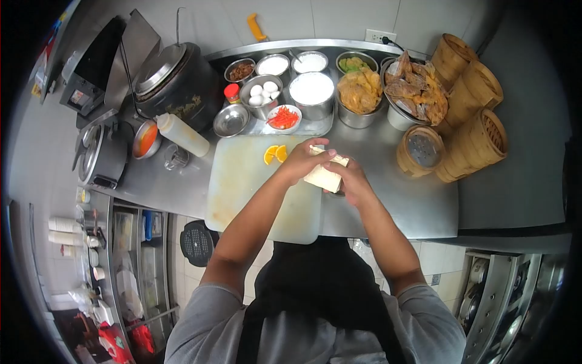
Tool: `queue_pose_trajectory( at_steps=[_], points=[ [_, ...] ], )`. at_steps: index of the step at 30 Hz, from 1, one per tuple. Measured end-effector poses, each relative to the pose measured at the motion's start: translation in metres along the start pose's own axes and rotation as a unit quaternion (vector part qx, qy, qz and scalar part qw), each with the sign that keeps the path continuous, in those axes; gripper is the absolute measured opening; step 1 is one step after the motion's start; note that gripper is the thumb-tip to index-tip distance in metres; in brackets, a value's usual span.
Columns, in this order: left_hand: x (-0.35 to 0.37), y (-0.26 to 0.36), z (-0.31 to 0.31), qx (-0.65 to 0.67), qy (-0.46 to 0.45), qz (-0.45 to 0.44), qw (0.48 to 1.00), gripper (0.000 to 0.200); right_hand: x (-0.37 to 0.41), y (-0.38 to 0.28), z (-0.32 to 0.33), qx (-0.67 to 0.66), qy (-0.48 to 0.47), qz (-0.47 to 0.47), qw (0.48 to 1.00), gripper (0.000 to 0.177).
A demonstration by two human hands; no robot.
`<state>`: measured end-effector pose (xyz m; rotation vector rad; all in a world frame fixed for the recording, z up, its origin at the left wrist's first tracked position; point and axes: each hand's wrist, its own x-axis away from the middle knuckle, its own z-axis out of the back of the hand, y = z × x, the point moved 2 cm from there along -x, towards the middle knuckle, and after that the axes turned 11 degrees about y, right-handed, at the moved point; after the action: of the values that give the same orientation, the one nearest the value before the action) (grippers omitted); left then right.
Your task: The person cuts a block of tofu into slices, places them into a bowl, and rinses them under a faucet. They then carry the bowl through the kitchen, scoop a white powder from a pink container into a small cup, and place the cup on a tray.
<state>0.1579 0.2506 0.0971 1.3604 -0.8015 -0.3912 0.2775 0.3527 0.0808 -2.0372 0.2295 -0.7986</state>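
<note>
A pale, cream-coloured flat piece point(323, 177), which looks like a folded wrapper or dough, is held between my two hands above the right edge of the white cutting board point(248, 182). My left hand point(305, 161) grips its upper left side, with the thumb across the top. On its right side, my right hand point(353, 181) is closed round the edge. Part of a small dark round thing shows beneath my right hand. Two orange wedges point(275, 154) lie on the board, left of my left hand.
Behind the board a tray point(321, 126) holds bowls of eggs point(264, 94), white powder and red strips point(284, 117). Bowls of meat point(416, 88) and bamboo steamers point(476, 145) stand to the right. A squeeze bottle point(183, 134) and pots are at the left.
</note>
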Motion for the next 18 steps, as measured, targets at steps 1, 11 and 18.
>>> queue_pose_trajectory(
  at_steps=[1, 11, 18],
  points=[
    [-0.004, -0.009, -0.01, -0.001, 0.002, 0.027, 1.0, 0.053, -0.003, -0.002, 0.009, 0.052, -0.028, -0.016, 0.998, 0.052],
    [-0.02, -0.049, -0.045, 0.297, 0.079, 0.089, 0.947, 0.047, -0.004, -0.019, 0.043, 0.082, -0.017, 0.008, 0.996, 0.049],
    [-0.025, -0.057, -0.029, 0.38, 0.109, 0.114, 0.911, 0.049, -0.002, -0.011, 0.045, -0.021, 0.05, -0.005, 0.999, 0.056]
  ],
)
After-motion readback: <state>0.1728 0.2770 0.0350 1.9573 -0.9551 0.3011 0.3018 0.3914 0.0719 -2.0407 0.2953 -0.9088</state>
